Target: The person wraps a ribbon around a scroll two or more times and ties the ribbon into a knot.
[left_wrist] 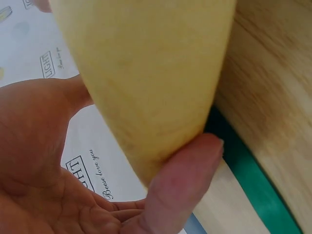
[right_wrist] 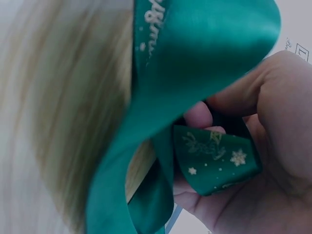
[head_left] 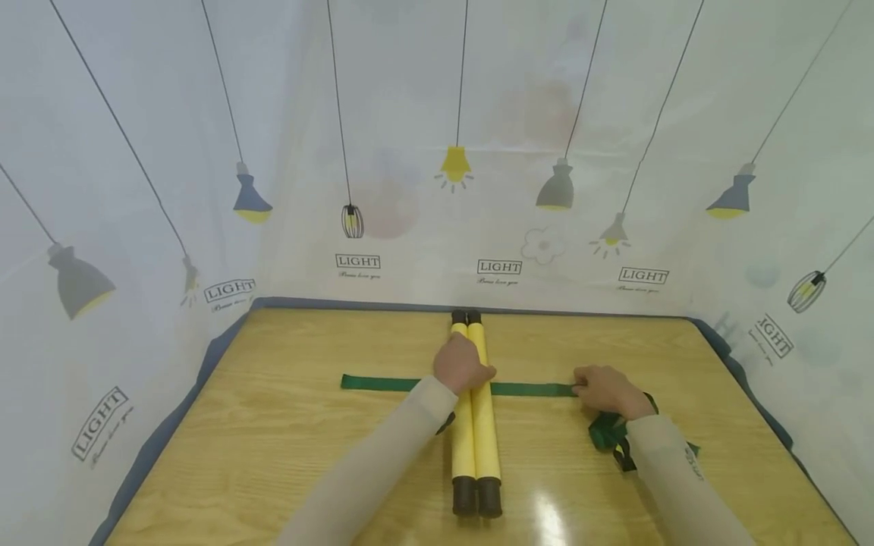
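Observation:
Two yellow tubes (head_left: 483, 432) with dark brown end caps lie side by side on the wooden table. My left hand (head_left: 460, 364) grips them from above, its thumb (left_wrist: 180, 180) against the yellow surface in the left wrist view. A green ribbon (head_left: 532, 389) runs crosswise beneath the tubes, its cut end out to the left. My right hand (head_left: 608, 390) pinches the ribbon right of the tubes. Loose ribbon loops (head_left: 604, 432) hang below that hand; white snowflake prints show on the ribbon (right_wrist: 219, 161) in the right wrist view.
The wooden table (head_left: 287, 455) has a blue-grey edge (head_left: 218, 341). Behind it and at both sides hangs a white sheet (head_left: 410, 76) printed with lamps and the word LIGHT. The tubes' far caps (head_left: 467, 316) reach close to the table's back edge.

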Demonstrator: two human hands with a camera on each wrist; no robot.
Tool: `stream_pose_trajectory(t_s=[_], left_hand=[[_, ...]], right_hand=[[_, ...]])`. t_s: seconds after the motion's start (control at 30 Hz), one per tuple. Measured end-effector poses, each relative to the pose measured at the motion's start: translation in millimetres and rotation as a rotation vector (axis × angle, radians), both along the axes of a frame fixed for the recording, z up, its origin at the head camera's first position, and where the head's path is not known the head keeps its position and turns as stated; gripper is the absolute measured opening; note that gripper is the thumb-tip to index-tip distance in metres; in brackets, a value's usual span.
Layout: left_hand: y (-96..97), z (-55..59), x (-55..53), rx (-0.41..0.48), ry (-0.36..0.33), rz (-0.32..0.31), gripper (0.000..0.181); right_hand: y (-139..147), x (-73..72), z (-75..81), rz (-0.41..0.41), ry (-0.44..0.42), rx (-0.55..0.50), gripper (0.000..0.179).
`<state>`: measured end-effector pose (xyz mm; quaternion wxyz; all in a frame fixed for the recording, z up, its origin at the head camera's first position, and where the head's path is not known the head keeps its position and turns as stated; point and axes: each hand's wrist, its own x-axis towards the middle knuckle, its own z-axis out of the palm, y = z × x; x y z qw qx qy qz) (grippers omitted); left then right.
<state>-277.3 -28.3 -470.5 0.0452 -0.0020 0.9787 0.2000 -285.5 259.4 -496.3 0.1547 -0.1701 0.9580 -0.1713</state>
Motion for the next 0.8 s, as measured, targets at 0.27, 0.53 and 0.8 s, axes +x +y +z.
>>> stream_pose_trajectory(t_s=[0.27,0.53,0.8], left_hand=[[5.0,-1.1,-1.4,-0.006,0.027,0.016,0.083],[2.4,-2.2,0.1,-0.011,0.032,0.039,0.094],[3.7,-1.1,2.2,-0.026,0.033,0.034,0.086]], right_hand=[[-0.6,-0.1,0.3,0.002,0.009,0.013,0.018],[-3.1,-1.4,-0.4,0.021,0.007,0.009,0.019],[0.0,1.3,0.7,0.004,0.017,0.008,0.017]])
